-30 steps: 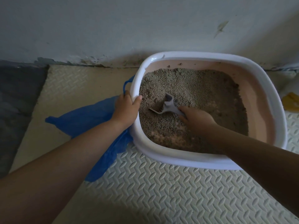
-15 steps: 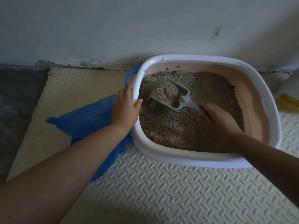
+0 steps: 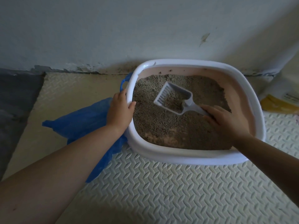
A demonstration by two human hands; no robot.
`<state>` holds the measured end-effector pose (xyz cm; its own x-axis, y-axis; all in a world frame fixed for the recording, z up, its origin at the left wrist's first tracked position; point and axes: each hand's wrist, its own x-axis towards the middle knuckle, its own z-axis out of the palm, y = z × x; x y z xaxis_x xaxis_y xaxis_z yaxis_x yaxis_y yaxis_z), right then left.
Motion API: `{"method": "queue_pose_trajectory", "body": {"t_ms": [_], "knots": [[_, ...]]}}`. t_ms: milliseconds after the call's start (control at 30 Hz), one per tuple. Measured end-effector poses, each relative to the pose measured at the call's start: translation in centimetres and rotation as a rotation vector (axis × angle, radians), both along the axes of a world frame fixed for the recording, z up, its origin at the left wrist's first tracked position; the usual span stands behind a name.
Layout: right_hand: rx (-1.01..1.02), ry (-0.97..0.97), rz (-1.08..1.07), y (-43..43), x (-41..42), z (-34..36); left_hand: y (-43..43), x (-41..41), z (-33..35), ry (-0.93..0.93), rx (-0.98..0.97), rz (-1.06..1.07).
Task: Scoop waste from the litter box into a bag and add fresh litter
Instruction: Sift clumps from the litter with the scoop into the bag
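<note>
A white-rimmed litter box (image 3: 191, 156) with pink inner walls stands on a cream floor mat against the wall, part-filled with grey-brown litter (image 3: 161, 126). My right hand (image 3: 226, 120) grips the handle of a white slotted scoop (image 3: 173, 97), held above the litter with a little litter left in its bowl. My left hand (image 3: 119, 110) holds the box's left rim, thumb over the edge. A blue plastic bag (image 3: 77, 122) lies flat on the mat to the left of the box, partly under my left arm.
A pale wall with a grimy base runs close behind the box. A white and yellow bag (image 3: 279, 101) stands at the right edge. Dark grey flooring (image 3: 16, 101) lies at the far left. The textured cream mat (image 3: 161, 191) spreads out in front.
My right hand dug the scoop into the litter, lifted it full, and most litter has sifted out through the slots. My left hand has stayed on the rim.
</note>
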<state>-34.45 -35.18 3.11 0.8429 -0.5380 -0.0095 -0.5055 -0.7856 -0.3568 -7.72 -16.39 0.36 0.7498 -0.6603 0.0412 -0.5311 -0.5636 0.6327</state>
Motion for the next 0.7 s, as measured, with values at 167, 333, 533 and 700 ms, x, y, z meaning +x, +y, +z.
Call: {"method": "queue_pose_trajectory", "body": {"t_ms": [167,333,533,700], "knots": [[0.006,-0.016,-0.008,0.1,0.1,0.1,0.0,-0.1,0.1,-0.002,0.007,-0.003],[0.089,-0.047,-0.118,-0.2,0.2,-0.2,0.1,-0.2,0.2,-0.004,0.016,0.003],[0.193,-0.09,-0.312,-0.3,1.7,0.4,0.0,-0.3,0.2,-0.006,0.004,0.01],[0.297,-0.012,-0.414,0.0,6.0,-0.5,0.0,-0.3,0.2,-0.001,0.008,0.009]]}}
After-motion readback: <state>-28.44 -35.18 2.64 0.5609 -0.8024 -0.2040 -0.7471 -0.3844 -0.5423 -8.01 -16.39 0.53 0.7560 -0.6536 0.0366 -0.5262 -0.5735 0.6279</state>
